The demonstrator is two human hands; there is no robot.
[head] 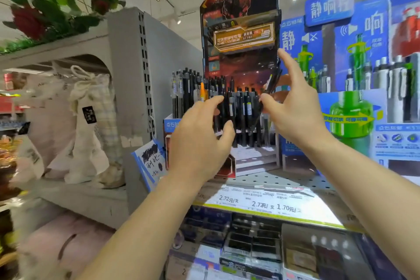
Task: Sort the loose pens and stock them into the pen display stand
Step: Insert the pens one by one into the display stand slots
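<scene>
A: Where is the pen display stand (241, 29)?
B: It stands on the perforated shelf (284, 180), between a blue display (354, 57) on its right side and a grey shelf panel (145, 70) on its left. Many black pens (238, 107) stand upright in its front rows, and one orange pen (202, 92) is among the pens at the left.

A: What does the right hand (293, 107) do?
B: It is raised in front of the stand, fingers spread upward. A dark pen (271, 84) seems to be pinched between the thumb and a finger, tilted, but the picture is blurred there.

A: And the left hand (200, 136)?
B: It is relaxed and holds nothing, fingers slightly bent, the tips just at the black pens.

A: Anything below?
B: Price labels (268, 202) on the shelf edge, and boxes of stationery (250, 245) under it
</scene>
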